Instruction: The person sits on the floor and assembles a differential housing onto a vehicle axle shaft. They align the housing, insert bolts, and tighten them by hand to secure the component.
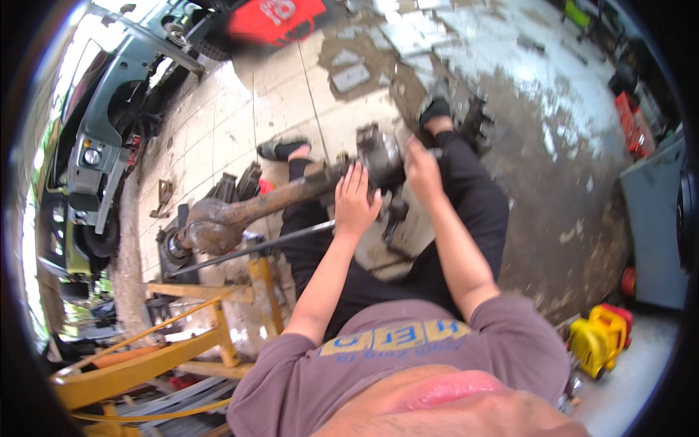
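A rusty vehicle axle housing (280, 200) lies slantwise between my legs, its round bulge at the left. At its right end is a dark, greasy drum-like hub (381, 154). My left hand (355, 198) lies on the axle just left of the hub, fingers stretched out. My right hand (423, 172) is held upright along the hub's right side, fingers extended; whether it touches the hub I cannot tell. Beneath my left hand a long thin metal rod (285, 237) runs alongside the axle. A dark metal arm (395, 218) hangs below the hub.
Yellow metal frames (145, 364) stand at the lower left. A green-grey vehicle (95, 142) is at the far left. Dark metal blocks (237, 183) sit behind the axle. Broken tiles (350, 77) lie ahead. To the right are a grey cabinet (659, 218) and a yellow-and-red machine (593, 342).
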The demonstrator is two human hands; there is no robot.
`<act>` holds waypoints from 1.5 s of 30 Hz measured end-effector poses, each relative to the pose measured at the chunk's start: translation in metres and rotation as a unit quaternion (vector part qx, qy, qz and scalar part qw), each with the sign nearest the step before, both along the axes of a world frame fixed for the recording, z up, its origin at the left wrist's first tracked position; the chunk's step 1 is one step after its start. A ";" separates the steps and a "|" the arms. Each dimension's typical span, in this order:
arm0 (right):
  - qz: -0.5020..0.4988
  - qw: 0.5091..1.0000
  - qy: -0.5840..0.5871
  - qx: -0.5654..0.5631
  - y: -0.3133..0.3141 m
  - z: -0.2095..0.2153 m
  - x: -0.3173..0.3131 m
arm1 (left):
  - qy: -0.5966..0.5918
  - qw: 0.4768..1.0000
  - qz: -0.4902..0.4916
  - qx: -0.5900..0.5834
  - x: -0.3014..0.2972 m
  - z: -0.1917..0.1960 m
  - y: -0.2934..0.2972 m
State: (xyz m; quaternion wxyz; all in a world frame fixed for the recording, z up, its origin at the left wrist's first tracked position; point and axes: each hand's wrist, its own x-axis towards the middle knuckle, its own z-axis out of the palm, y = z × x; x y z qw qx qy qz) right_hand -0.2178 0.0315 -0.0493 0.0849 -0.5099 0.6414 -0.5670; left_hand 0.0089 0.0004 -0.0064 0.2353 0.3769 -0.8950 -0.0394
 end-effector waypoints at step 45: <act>-0.009 0.963 0.213 0.167 -0.003 0.035 0.029 | 0.064 0.997 -0.042 0.028 0.008 0.012 0.002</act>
